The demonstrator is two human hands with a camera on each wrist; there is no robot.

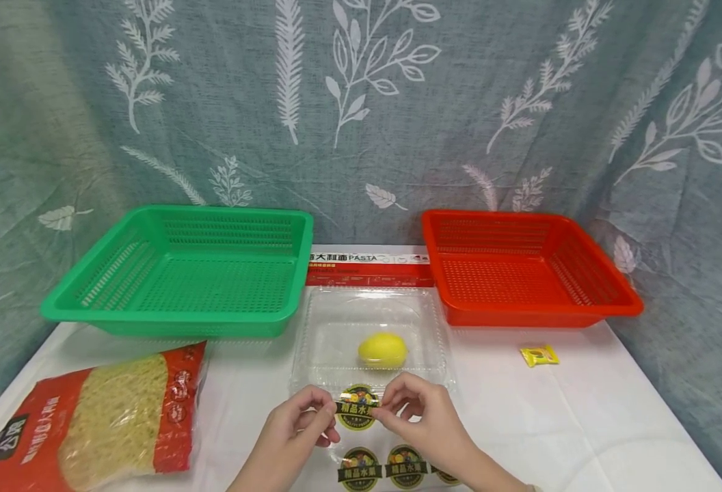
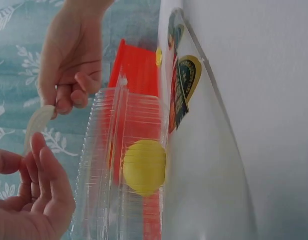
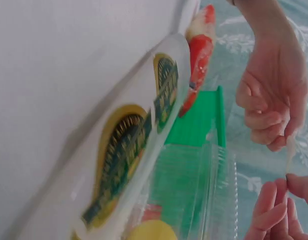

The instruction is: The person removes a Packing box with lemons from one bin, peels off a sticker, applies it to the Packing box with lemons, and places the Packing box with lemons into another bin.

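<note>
A round black-and-gold fruit label sticker (image 1: pixel 357 407) is stretched between both hands. Thumb and fingertips of my left hand (image 1: pixel 299 430) pinch its left edge, while my right hand (image 1: pixel 421 418) pinches the right one. From the left wrist view the sticker's pale back (image 2: pixel 37 125) shows, slightly curved and raised above the container. Just beyond the hands lies a clear plastic container (image 1: pixel 330 328), with a yellow lemon (image 1: pixel 383 350) inside it. Below the hands is a sheet with more of the same stickers (image 1: pixel 359 469), partly covered by the right forearm.
A green basket (image 1: pixel 176 318) stands at the back left, a red basket (image 1: pixel 539 318) at the back right. Between them lies a red-and-white pasta box (image 1: pixel 370 273). A red bag of pasta (image 1: pixel 115 410) rests at left, a small yellow wrapped candy (image 1: pixel 539 355) at right.
</note>
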